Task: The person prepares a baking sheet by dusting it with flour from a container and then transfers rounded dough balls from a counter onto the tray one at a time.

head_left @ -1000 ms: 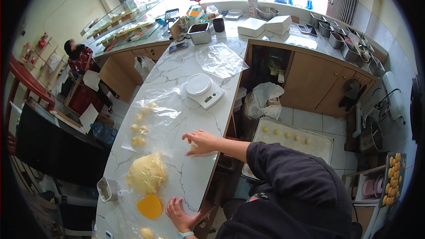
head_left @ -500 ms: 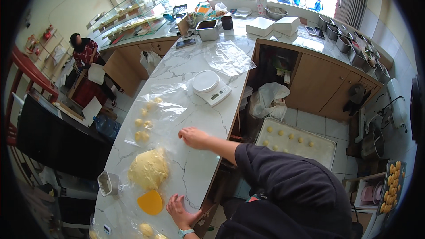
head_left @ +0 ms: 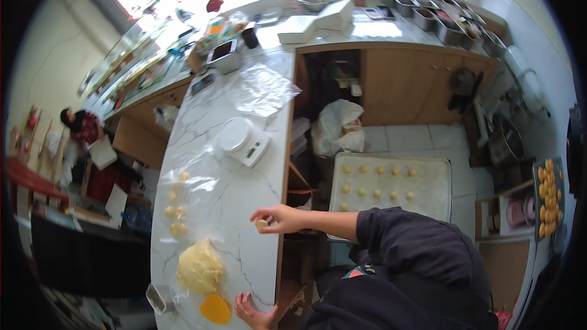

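Observation:
My right hand [head_left: 278, 219] has its fingers curled around a small pale dough ball [head_left: 262, 225] over the marble counter, close to its right edge. Below it, my left hand [head_left: 254, 311] rests near the same edge with its fingers spread and nothing in them. Left of that hand lies a yellow dough scraper [head_left: 216, 309]. A large mound of yellow dough [head_left: 200, 267] sits just beyond the scraper. Several small dough pieces [head_left: 179, 212] lie farther off on a clear plastic sheet [head_left: 194, 183]. A white digital scale [head_left: 243, 140] stands beyond my right hand.
Low to the right, a large baking tray [head_left: 422, 205] carries rows of dough balls. A white square container [head_left: 160, 298] stands at the counter's left side. White boxes [head_left: 298, 29] and metal loaf tins [head_left: 424, 19] line the back counter. A person [head_left: 92, 131] is at far left.
The view has turned and shifted. My right hand has moved towards the counter's right edge, and a dough ball now shows in its fingers. My left hand stays by the edge.

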`<state>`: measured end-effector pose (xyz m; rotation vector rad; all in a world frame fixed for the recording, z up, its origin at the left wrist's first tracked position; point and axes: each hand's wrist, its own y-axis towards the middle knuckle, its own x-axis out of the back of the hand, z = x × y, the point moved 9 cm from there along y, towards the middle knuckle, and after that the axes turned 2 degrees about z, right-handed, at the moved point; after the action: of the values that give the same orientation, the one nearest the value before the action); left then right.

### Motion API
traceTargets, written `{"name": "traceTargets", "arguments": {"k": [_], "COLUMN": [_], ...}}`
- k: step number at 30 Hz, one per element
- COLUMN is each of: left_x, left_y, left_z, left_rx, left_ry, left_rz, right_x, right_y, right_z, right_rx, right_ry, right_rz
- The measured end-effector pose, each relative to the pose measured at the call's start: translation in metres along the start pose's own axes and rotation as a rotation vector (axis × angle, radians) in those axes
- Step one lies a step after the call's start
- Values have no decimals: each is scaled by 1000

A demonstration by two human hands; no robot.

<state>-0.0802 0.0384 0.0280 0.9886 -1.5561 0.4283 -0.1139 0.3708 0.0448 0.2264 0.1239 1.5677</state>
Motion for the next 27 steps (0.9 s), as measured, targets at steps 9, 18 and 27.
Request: {"name": "traceTargets", "arguments": {"k": [9,18,27], "left_x": [5,-17,-22], "left_y": [13,67,78], "left_z": [-30,-64,-81], "left_rx": [-122,-315,-366], "left_ry": [194,366,431], "left_rz": [-1,60,74], "right_x": [64,116,149], "right_y": [-461,-714,-637], "right_z": [-260,-181,-208], "right_rx": [-860,-1277,-1019], "right_ry": [491,-333,-492], "right_rz": [-897,-1831,-1451]}}
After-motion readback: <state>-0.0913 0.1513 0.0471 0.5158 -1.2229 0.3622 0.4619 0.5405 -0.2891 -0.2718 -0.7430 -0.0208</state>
